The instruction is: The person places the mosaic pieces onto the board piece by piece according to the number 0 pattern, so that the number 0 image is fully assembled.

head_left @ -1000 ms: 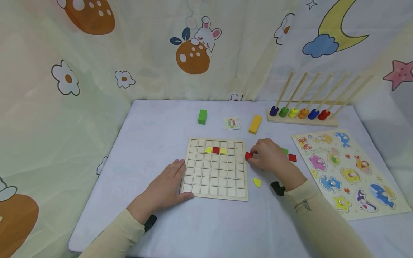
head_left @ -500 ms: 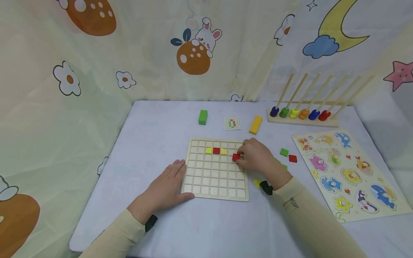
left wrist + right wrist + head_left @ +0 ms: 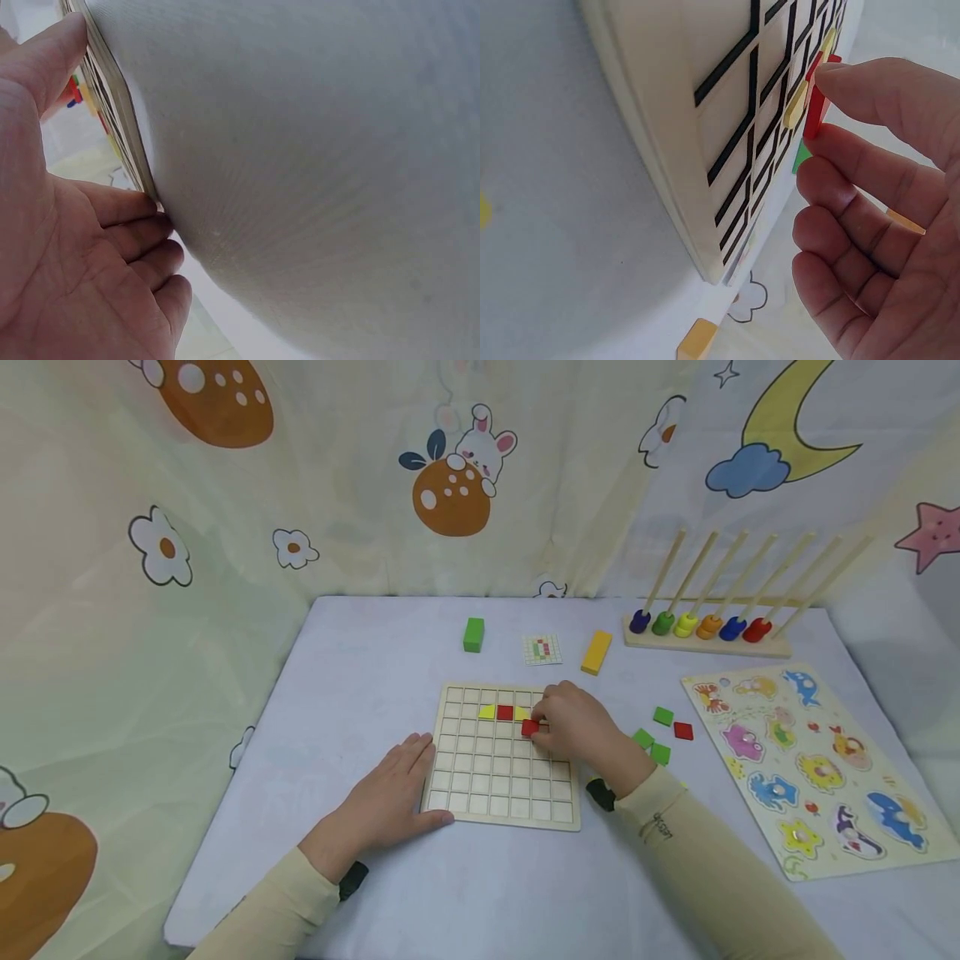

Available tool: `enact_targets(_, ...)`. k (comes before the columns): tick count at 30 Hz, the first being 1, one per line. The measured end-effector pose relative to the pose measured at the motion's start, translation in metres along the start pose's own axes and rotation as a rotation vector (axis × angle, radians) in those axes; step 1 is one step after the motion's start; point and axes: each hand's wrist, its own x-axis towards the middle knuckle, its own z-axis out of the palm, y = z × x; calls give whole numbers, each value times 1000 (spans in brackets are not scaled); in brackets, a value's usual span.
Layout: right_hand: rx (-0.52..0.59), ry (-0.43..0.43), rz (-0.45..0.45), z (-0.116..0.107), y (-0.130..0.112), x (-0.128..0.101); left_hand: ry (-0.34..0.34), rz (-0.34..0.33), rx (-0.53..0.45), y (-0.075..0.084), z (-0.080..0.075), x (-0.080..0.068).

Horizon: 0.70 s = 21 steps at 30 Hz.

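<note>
My right hand (image 3: 581, 727) pinches a red square tile (image 3: 529, 728) between thumb and index finger, over the upper right part of the wooden grid board (image 3: 487, 785). In the right wrist view the held tile (image 3: 815, 116) stands tilted close to a yellow piece (image 3: 796, 105). Set in one row of the board are a red square (image 3: 505, 712) and, on either side of it, a left yellow piece (image 3: 487, 712) and a right yellow piece (image 3: 522, 713). My left hand (image 3: 382, 797) rests at the board's left edge, its fingers extended and its thumb touching the front corner.
Right of the board lie several green tiles (image 3: 663, 716) and a red tile (image 3: 683, 731). Behind it are a green block (image 3: 473, 635), a small pattern card (image 3: 542, 649) and an orange block (image 3: 596, 652). A peg rack with beads (image 3: 708, 643) and an animal puzzle board (image 3: 892, 852) stand farther right.
My right hand has carried the red tile leftward from beside the board's right edge to over the grid, near the right yellow piece. The left hand keeps its place.
</note>
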Motion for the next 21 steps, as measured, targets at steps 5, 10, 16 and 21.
enact_targets(5,-8,15,-11,1,-1,3,7,6,13,0,2,0)
enact_targets(10,-4,12,-26,-1,-4,5,12,10,15,-1,2,0)
enact_targets(16,-1,-6,-26,1,-7,6,10,14,2,-1,1,0)
enact_targets(21,-16,-8,-26,5,-6,8,7,15,7,-1,0,0)
